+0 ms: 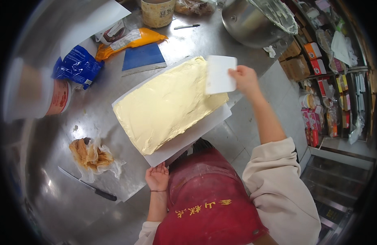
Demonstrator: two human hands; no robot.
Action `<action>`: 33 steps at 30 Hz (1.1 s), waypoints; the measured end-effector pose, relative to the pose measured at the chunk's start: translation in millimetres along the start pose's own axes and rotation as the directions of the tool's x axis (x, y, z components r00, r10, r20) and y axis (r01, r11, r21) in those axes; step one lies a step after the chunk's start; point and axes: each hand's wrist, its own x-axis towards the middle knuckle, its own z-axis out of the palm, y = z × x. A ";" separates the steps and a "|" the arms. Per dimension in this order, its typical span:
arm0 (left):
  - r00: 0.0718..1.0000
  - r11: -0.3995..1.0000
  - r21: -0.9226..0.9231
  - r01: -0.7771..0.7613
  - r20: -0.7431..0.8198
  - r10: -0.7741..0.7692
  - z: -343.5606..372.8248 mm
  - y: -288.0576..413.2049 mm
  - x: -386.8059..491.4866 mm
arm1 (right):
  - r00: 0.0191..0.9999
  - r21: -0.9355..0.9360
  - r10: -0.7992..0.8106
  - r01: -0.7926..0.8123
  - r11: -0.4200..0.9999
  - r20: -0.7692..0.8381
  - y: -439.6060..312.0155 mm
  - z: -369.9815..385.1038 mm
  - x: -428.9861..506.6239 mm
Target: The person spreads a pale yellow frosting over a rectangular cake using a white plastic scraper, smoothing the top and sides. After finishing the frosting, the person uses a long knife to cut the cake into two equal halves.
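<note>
A rectangular slab (167, 105) covered in pale yellow cream lies on white paper (191, 130), which extends past its near side. My right hand (245, 80) grips a flat white scraper (222, 75) by its right edge. The blurred scraper is over the slab's right end, hiding part of the cream. Below the paper's near corner, my left hand (158, 177) is palm up with fingers extended. Its fingertips meet the paper's edge and are partly hidden there; I see nothing held in the palm.
On the metal table (93, 128) are a black-handled knife (87, 183), crumpled brown-stained paper and plastic (93, 156), a blue-handled bench scraper (144, 58), an orange bag (136, 41), a blue bag (79, 65), plastic tubs (38, 92), a pen (187, 27) and a cream-smeared steel bowl (249, 23). Shelves (332, 73) stand right.
</note>
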 end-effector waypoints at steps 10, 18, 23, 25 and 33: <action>0.999 0.999 0.030 -0.034 -0.026 0.035 5.8 -1.4 -3.6 | 0.943 -0.148 -0.321 0.331 0.932 0.088 -3.7 72.6 -75.3; 0.997 0.997 0.033 -0.071 -0.011 0.072 5.2 -5.0 3.3 | 0.994 0.133 -0.086 0.076 0.988 0.072 -10.4 22.0 -85.3; 0.997 0.997 0.046 -0.069 -0.016 0.070 11.1 -3.1 -0.1 | 0.945 0.249 -0.306 0.269 0.930 0.120 -36.2 147.9 -123.1; 0.997 0.996 0.053 -0.066 -0.022 0.068 11.0 -2.7 -1.6 | 0.946 0.197 -0.323 0.311 0.930 0.029 -25.1 153.5 -120.6; 0.999 0.999 -0.001 -0.053 0.007 0.053 6.1 -2.4 3.0 | 0.995 0.138 0.039 -0.026 0.990 -0.091 28.1 17.7 -109.0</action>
